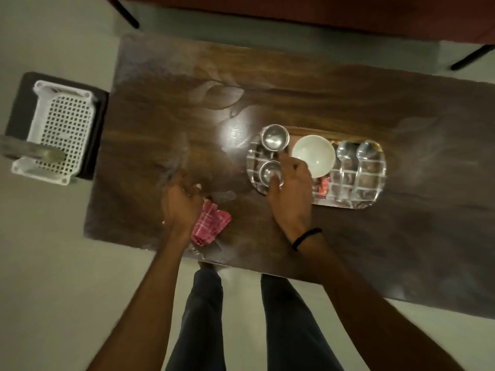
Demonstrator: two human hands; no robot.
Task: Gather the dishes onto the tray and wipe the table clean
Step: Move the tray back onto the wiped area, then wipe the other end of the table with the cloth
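A shiny steel tray (pixel 371 195) lies on the dark wooden table (pixel 294 97), right of centre. On it stand two small steel bowls, the far one (pixel 275 137) and the near one (pixel 269 170), a white bowl (pixel 313 153) and two steel spoons (pixel 345 156). My right hand (pixel 290 191) rests over the tray's left part, with its fingers on the near steel bowl. My left hand (pixel 180 207) hovers over a folded pink checked cloth (pixel 211 226) near the table's front edge; it is blurred, and its fingers are curled.
A small red packet (pixel 324 188) lies on the tray by the white bowl. Left of the table, a white perforated basket (pixel 61 129) sits on a dark stool. A red-brown seat (pixel 321 12) with black legs stands beyond the table. My legs are at the front edge.
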